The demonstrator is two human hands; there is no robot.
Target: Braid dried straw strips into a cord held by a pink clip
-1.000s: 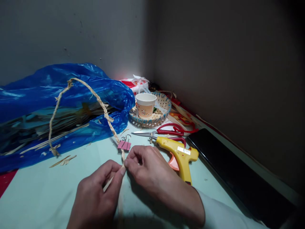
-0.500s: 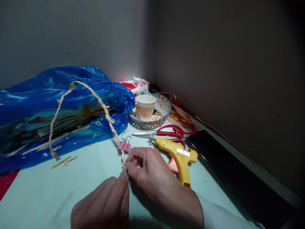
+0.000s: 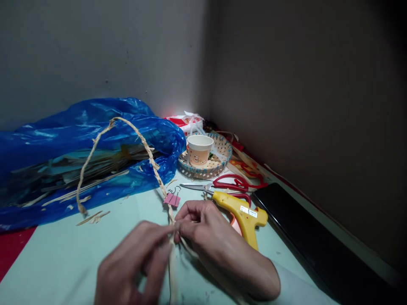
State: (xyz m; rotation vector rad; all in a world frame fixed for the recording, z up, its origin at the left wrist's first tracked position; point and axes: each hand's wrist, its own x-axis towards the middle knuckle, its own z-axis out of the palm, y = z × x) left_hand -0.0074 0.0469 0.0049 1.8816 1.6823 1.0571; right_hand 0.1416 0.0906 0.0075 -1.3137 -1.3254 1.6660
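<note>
A braided straw cord (image 3: 148, 149) arches up over the blue bag and comes down toward me. A pink binder clip (image 3: 172, 200) grips it just above my hands. My right hand (image 3: 206, 233) is closed in a pinch on the cord's lower end. My left hand (image 3: 133, 258) meets it there, fingertips closing around a straw strand at the braid; its fingers are slightly blurred. Loose straw strands (image 3: 172, 275) hang below the fingers, and others run beneath my right hand. A yellow glue gun (image 3: 237, 206) lies just beyond my right hand.
Red-handled scissors (image 3: 230, 183) lie behind the glue gun. A paper cup (image 3: 199, 152) stands in a woven basket (image 3: 190, 171). On the left is a blue plastic bag (image 3: 104, 111) with straw inside. A long black object (image 3: 305, 237) lies on the right, near the dark wall.
My left hand has lifted and its fingers have spread somewhat, baring the strands below. My right hand keeps its pinch. The whole view has shifted slightly, moving things right and down.
</note>
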